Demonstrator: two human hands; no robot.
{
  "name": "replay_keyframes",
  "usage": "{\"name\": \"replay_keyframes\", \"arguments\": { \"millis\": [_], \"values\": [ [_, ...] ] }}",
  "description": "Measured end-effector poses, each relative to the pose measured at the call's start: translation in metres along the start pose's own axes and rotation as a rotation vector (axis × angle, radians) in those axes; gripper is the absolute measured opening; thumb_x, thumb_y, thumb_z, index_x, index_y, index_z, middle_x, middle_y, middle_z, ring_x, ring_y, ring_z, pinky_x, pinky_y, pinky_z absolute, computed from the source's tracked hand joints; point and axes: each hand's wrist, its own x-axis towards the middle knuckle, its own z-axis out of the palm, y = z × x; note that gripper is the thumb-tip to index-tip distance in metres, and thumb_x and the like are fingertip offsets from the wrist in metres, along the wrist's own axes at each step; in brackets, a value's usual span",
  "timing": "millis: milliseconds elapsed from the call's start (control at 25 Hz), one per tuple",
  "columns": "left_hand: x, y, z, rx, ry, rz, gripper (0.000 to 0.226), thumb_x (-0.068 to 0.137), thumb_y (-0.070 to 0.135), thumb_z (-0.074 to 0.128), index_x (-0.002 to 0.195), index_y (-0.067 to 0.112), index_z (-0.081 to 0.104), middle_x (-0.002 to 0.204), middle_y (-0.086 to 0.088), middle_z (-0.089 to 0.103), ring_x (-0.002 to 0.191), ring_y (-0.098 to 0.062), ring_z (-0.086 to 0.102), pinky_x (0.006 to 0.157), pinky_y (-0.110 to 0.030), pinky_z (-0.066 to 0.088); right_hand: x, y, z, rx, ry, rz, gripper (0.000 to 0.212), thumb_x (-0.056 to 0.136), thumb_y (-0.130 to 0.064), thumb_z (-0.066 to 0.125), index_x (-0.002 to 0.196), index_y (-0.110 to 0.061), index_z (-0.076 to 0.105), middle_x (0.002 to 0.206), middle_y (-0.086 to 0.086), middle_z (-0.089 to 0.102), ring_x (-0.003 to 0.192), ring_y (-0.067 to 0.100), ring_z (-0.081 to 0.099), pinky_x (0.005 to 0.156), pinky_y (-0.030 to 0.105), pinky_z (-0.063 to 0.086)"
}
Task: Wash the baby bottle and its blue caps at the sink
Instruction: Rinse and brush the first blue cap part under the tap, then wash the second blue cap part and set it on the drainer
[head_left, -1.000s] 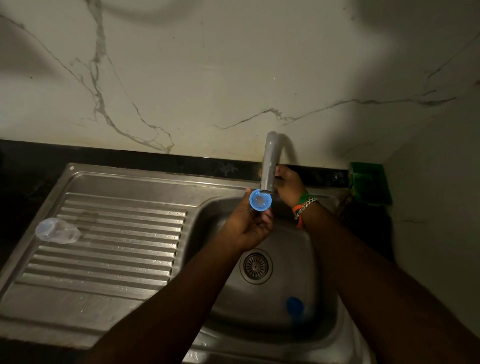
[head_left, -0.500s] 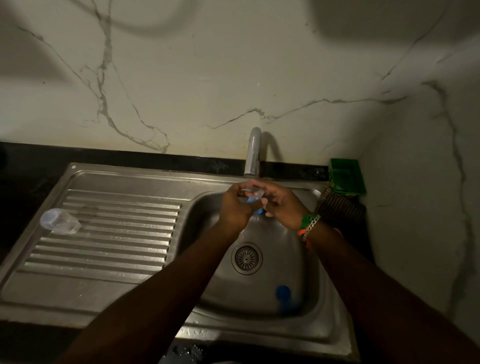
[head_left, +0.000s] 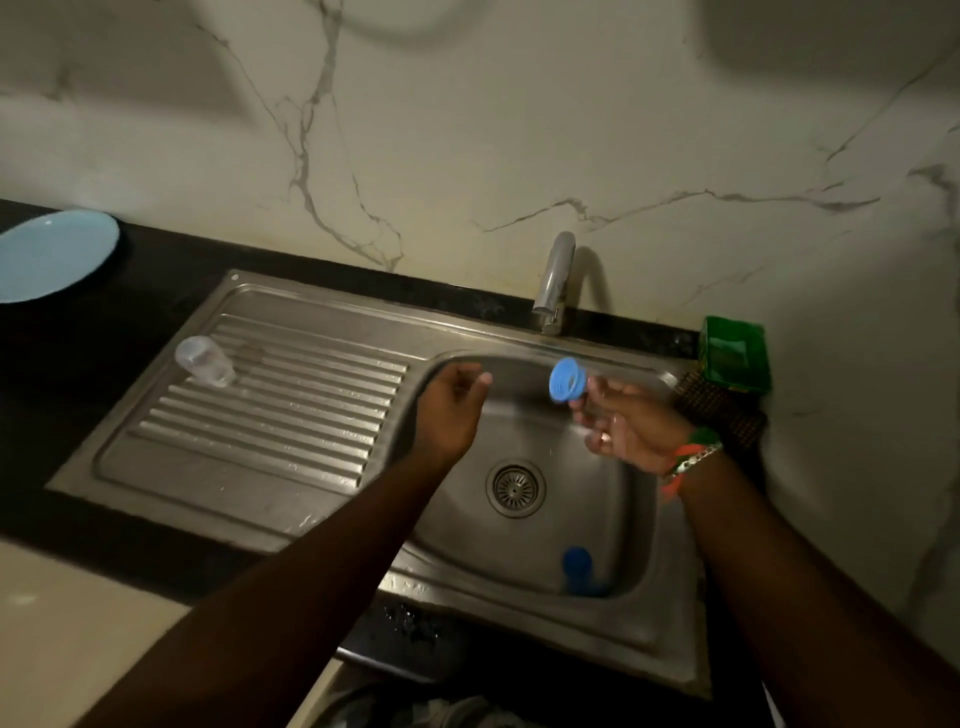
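Observation:
My right hand (head_left: 621, 423) pinches a blue ring cap (head_left: 566, 380) above the right side of the steel sink basin (head_left: 613, 525). My left hand (head_left: 451, 402) hovers over the basin's left edge, fingers loosely curled, holding nothing. A second blue cap (head_left: 575, 564) lies at the bottom of the basin near its front. A clear plastic piece of the bottle (head_left: 203, 361) lies on its side on the ribbed drainboard (head_left: 291, 415) at the left.
The tap (head_left: 556, 280) stands behind the basin against the marble wall. A green box (head_left: 733, 353) and a dark scrub pad (head_left: 724, 410) sit at the basin's right. A light blue plate (head_left: 49, 254) rests on the black counter far left. The drain (head_left: 515, 488) is in the basin's middle.
My hands were together under the tap on the blue cap; now they have parted, the right one carrying the cap to the right, the left one empty. The view has pulled back.

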Motion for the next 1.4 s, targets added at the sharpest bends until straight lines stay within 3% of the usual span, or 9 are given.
{"name": "replay_keyframes", "arguments": {
  "millis": [120, 240, 400, 520, 640, 840, 1040, 1240, 1400],
  "values": [
    [0.0, -0.047, -0.053, 0.483, -0.022, -0.027, 0.044, 0.09, 0.028, 0.075, 0.129, 0.011, 0.063, 0.127, -0.012, 0.065, 0.118, -0.031, 0.062, 0.1, -0.048, 0.05, 0.013, 0.046, 0.004, -0.649, 0.286, 0.018, 0.007, 0.079, -0.011, 0.081, 0.082, -0.006, 0.076, 0.084, 0.012, 0.074, 0.074, 0.022, 0.066, 0.068, 0.03, 0.05],
    [0.008, -0.096, -0.126, 0.775, -0.024, -0.074, 0.059, 0.085, 0.033, 0.077, 0.137, 0.015, 0.056, 0.141, -0.01, 0.053, 0.13, -0.034, 0.051, 0.102, -0.049, 0.046, 0.03, 0.049, 0.052, -0.582, 0.238, -0.069, 0.012, 0.076, -0.005, 0.083, 0.075, 0.002, 0.073, 0.073, 0.013, 0.068, 0.069, 0.022, 0.06, 0.071, 0.033, 0.048],
    [0.019, -0.145, -0.216, 0.811, 0.077, -0.19, 0.077, 0.088, 0.04, 0.073, 0.151, 0.011, 0.041, 0.161, -0.011, 0.035, 0.15, -0.031, 0.03, 0.12, -0.045, 0.03, 0.074, 0.02, 0.156, -0.604, 0.086, -0.17, 0.016, 0.071, 0.001, 0.085, 0.072, -0.002, 0.069, 0.068, 0.007, 0.063, 0.068, 0.017, 0.055, 0.069, 0.032, 0.046],
    [0.019, -0.177, -0.272, 0.804, 0.119, -0.201, 0.083, 0.097, 0.057, 0.054, 0.162, 0.017, 0.02, 0.171, -0.005, 0.012, 0.158, -0.024, 0.008, 0.127, -0.043, 0.012, 0.123, -0.004, 0.259, -0.7, -0.008, -0.266, 0.012, 0.072, 0.0, 0.079, 0.078, -0.004, 0.07, 0.074, 0.011, 0.069, 0.073, 0.02, 0.061, 0.071, 0.033, 0.049],
    [0.021, -0.202, -0.301, 0.884, 0.049, -0.147, 0.088, 0.097, 0.075, 0.033, 0.164, 0.027, 0.002, 0.172, 0.002, -0.005, 0.158, -0.018, -0.01, 0.128, -0.044, 0.001, 0.162, -0.021, 0.354, -0.804, -0.031, -0.37, 0.012, 0.075, -0.005, 0.071, 0.085, -0.01, 0.073, 0.081, 0.004, 0.071, 0.079, 0.023, 0.067, 0.068, 0.023, 0.045],
    [0.024, -0.227, -0.304, 0.948, 0.062, -0.135, 0.089, 0.093, 0.085, 0.017, 0.162, 0.035, -0.008, 0.171, 0.007, -0.008, 0.157, -0.016, -0.014, 0.126, -0.045, -0.005, 0.202, -0.023, 0.446, -1.002, -0.089, -0.467, 0.027, 0.079, -0.013, 0.069, 0.105, -0.017, 0.071, 0.109, 0.008, 0.067, 0.102, 0.029, 0.064, 0.086, 0.04, 0.056],
    [0.025, -0.237, -0.303, 0.954, 0.083, -0.124, 0.088, 0.094, 0.084, 0.018, 0.163, 0.034, -0.006, 0.172, 0.006, -0.006, 0.158, -0.016, -0.013, 0.126, -0.046, -0.003, 0.214, -0.018, 0.472, -1.282, -0.051, -0.537, 0.026, 0.08, -0.024, 0.068, 0.106, -0.027, 0.067, 0.111, 0.002, 0.064, 0.105, 0.028, 0.061, 0.087, 0.042, 0.052],
    [0.024, -0.232, -0.301, 0.948, 0.041, -0.139, 0.086, 0.096, 0.081, 0.014, 0.163, 0.031, -0.004, 0.172, 0.005, -0.008, 0.157, -0.017, -0.015, 0.127, -0.048, -0.004, 0.196, -0.013, 0.452, -0.997, -0.024, -0.503, 0.046, 0.077, -0.011, 0.074, 0.12, -0.024, 0.062, 0.118, 0.001, 0.061, 0.109, 0.024, 0.061, 0.086, 0.044, 0.056],
    [0.007, -0.222, -0.268, 0.944, -0.037, 0.002, 0.077, 0.101, 0.072, 0.022, 0.164, 0.029, 0.008, 0.172, 0.003, 0.002, 0.159, -0.017, -0.007, 0.128, -0.049, 0.004, 0.154, 0.006, 0.381, -0.691, 0.141, -0.489, 0.029, 0.081, -0.005, 0.062, 0.104, -0.02, 0.069, 0.104, -0.004, 0.062, 0.092, 0.012, 0.064, 0.079, 0.028, 0.056]
  ]
}}
